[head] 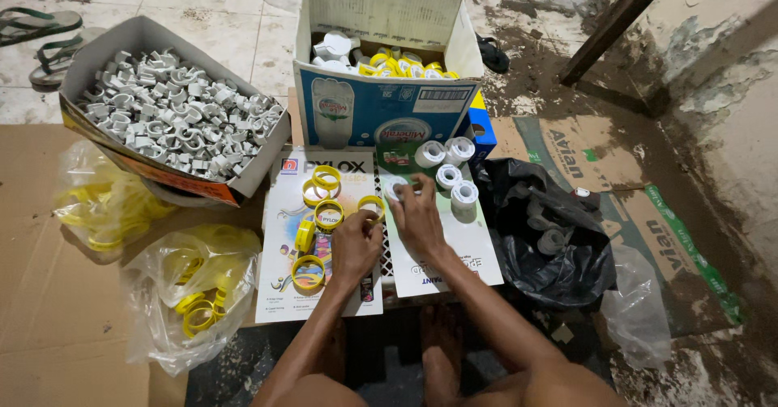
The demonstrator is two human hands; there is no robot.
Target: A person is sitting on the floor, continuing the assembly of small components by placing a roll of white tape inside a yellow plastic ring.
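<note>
My left hand point(355, 247) rests on a flattened printed carton point(285, 281), its fingers curled by a yellow plastic ring point(372, 206). Several more yellow rings point(318, 188) lie on that carton just left of it. My right hand point(417, 214) reaches forward onto a second flat carton point(462, 249), fingertips on a small white roll point(395, 188). Several white rolls point(448, 166) stand beyond its fingers. Whether either hand grips anything is hidden by the fingers.
An open blue box point(381, 111) of yellow and white pieces stands ahead. A cardboard box point(174, 172) of grey plastic clips sits at left. Clear bags point(194, 293) of yellow rings lie lower left; a black bag point(543, 245) lies right. Sandals point(40, 26) rest top left.
</note>
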